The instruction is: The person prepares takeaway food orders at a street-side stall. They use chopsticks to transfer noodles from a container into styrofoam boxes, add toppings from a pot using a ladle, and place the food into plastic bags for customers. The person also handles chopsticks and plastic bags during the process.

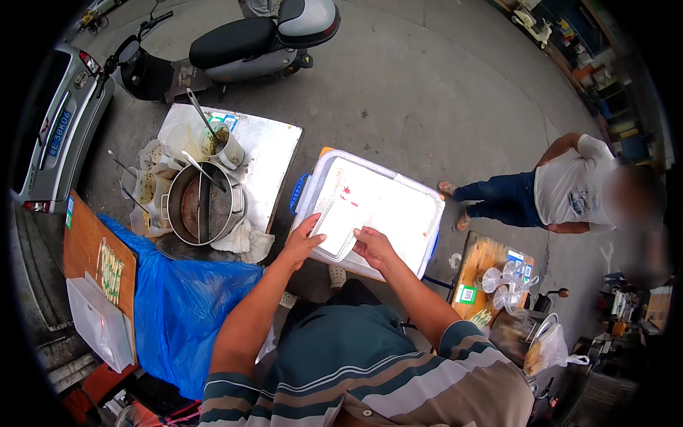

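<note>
A rectangular takeaway container (338,227), white or clear plastic, is held between my two hands. My left hand (302,243) grips its left edge, thumb laid along the near side. On the right edge, my right hand (375,248) pinches it with thumb and fingers. Beneath it lies a white sheet or board (396,213) on top of a translucent plastic box (430,253) with blue side handles. Small red marks or scraps (347,190) show on the white surface. Whether the container rests on that surface or hovers just above it, I cannot tell.
To the left, a metal-topped table (267,141) bears a divided steel pot (189,205), plastic jugs (230,149) with ladles and a white cloth (243,243). Blue plastic sheeting (197,299) hangs nearby. A scooter (235,45) stands beyond; a person (571,184) stands right, near a wooden table (469,261).
</note>
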The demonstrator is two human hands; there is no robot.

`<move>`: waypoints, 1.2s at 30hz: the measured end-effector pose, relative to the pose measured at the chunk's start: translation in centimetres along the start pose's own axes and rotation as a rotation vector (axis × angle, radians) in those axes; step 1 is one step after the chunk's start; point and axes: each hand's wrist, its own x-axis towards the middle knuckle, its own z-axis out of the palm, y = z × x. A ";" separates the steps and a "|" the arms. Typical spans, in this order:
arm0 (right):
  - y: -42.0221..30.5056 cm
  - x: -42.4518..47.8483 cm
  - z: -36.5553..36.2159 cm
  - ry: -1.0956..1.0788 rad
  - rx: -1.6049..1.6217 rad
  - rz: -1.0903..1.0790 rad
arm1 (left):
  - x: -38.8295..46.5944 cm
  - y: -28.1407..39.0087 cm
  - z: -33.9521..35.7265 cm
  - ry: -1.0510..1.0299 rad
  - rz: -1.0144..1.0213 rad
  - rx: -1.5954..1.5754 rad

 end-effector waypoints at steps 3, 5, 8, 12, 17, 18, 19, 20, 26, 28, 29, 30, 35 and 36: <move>-1.5 1.7 -4.0 0.051 -0.005 0.001 | 3.8 -1.8 2.6 -0.016 -0.012 0.109; -2.6 2.6 -6.0 0.078 -0.018 -0.005 | 5.8 -2.8 4.1 -0.012 -0.003 0.122; -2.9 4.7 -8.7 0.095 -0.060 -0.022 | 8.4 -4.2 5.4 -0.003 -0.008 0.126; -1.9 6.0 -9.5 0.133 -0.179 0.026 | 9.7 -9.7 3.9 0.223 0.099 0.466; -1.0 5.2 -10.2 0.100 -0.079 0.021 | 3.2 -4.9 2.6 0.300 0.160 0.464; -0.5 6.3 -12.3 0.113 -0.069 0.033 | 0.9 -2.6 2.0 0.311 0.126 0.423; -0.1 7.1 -13.2 0.089 -0.077 0.040 | -1.5 -1.1 0.3 0.272 0.209 0.358; -0.1 7.5 -13.9 0.085 -0.100 0.049 | -4.4 1.8 -0.9 0.290 0.147 0.225; -1.1 7.1 -13.8 0.230 -0.184 0.012 | -23.9 10.6 -16.0 0.860 0.457 0.066; -1.7 7.8 -15.7 0.288 -0.179 -0.035 | -32.2 10.9 -22.4 1.152 0.516 0.187; -1.5 7.7 -16.0 0.317 -0.166 -0.061 | -36.3 10.6 -25.7 1.302 0.576 0.241; -1.4 6.8 -15.2 0.321 -0.165 -0.094 | -40.3 9.6 -30.0 1.483 0.596 0.414; -0.4 3.3 -12.1 0.382 -0.162 -0.273 | -56.8 9.4 -40.2 1.879 0.099 1.280; -0.1 2.6 -11.0 0.385 -0.183 -0.303 | -59.0 9.1 -42.1 1.860 0.055 1.416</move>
